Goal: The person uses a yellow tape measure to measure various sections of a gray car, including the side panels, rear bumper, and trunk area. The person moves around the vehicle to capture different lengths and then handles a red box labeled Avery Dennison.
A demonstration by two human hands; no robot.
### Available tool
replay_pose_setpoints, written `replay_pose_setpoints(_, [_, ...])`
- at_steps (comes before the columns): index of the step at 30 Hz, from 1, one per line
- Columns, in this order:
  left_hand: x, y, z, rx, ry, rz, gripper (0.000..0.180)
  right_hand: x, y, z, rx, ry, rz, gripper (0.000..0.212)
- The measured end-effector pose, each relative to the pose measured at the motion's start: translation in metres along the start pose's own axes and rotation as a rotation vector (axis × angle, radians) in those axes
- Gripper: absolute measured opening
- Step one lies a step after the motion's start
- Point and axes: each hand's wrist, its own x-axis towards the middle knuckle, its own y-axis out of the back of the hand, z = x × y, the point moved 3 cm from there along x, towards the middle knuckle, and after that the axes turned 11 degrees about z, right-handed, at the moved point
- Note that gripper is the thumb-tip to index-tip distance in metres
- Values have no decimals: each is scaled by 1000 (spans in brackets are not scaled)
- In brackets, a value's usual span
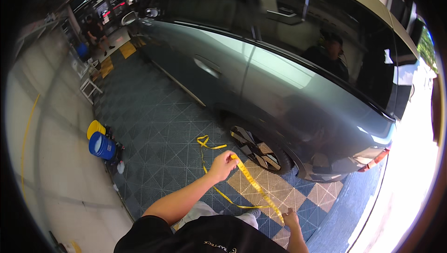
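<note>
A yellow measuring tape [255, 185] runs taut and slanting between my two hands, in front of the car's rear wheel. My left hand [223, 165] is closed, pinching the tape's upper end between thumb and fingers. Lower and to the right, my right hand [291, 219] is closed on the tape near my body. The loose rest of the tape hangs below in a long curve and lies looped on the floor to the left of the wheel. The dark grey car [279, 80] stands just beyond my hands, its rear wheel [255, 147] closest to them.
Dark floor tiles [153, 146] with tan patches lie underfoot. By the left wall [51, 127] stand a blue bucket [101, 145], a yellow bucket [95, 128] and a white stool [89, 87]. A person [95, 33] sits at the far left. Bright daylight enters at the right.
</note>
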Motion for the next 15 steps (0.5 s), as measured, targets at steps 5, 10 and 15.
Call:
replay_pose_setpoints(5, [-39,99,-14,150,-66,-106,12,-4,-27,-311,470,402,-406,45])
replay_pose_setpoints(10, [-39,254,-6,-232,-11,237,12,-83,-94,-557,540,587,-802,23])
replay_pose_setpoints(15, [-50,422,-9,-169,-13,374,13,-122,-177,-670,292,678,-776,22])
